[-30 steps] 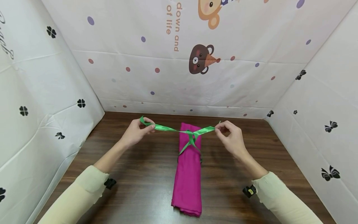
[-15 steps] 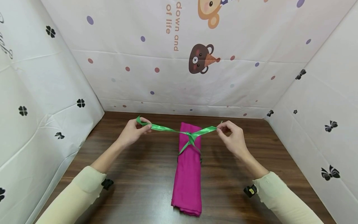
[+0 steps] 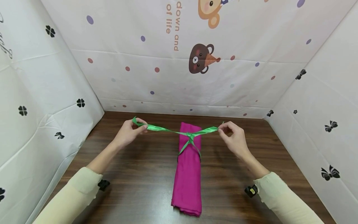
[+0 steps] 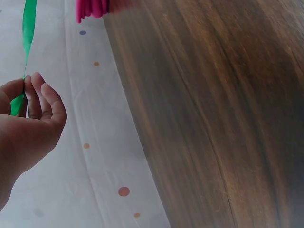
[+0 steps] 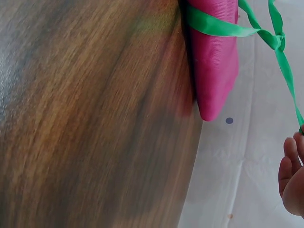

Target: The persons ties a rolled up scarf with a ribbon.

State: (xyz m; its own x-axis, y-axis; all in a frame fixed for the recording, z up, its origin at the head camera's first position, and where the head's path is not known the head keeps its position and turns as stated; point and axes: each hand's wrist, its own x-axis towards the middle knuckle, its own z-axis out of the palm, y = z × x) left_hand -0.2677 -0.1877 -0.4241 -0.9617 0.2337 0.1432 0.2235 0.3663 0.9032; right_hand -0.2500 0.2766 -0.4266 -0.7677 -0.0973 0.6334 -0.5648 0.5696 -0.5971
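Fingers [image 3: 141, 125] of the left hand [image 3: 127, 133] pinch one end of a green satin ribbon [image 3: 167, 130], held taut above the dark wooden surface [image 3: 139, 174]. At centre, the ribbon crosses in a half-knot over a folded magenta cloth [image 3: 188, 177] lying lengthwise on the surface. The right hand [image 3: 235, 138] pinches the ribbon's other end between thumb and forefinger. Cartoon-printed white sheets [image 3: 223, 77] wall the space.

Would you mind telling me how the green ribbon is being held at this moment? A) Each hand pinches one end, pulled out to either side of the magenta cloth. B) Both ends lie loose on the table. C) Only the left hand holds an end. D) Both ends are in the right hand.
A: the left hand and right hand each pinch an end of the green ribbon, crossed over the magenta cloth.
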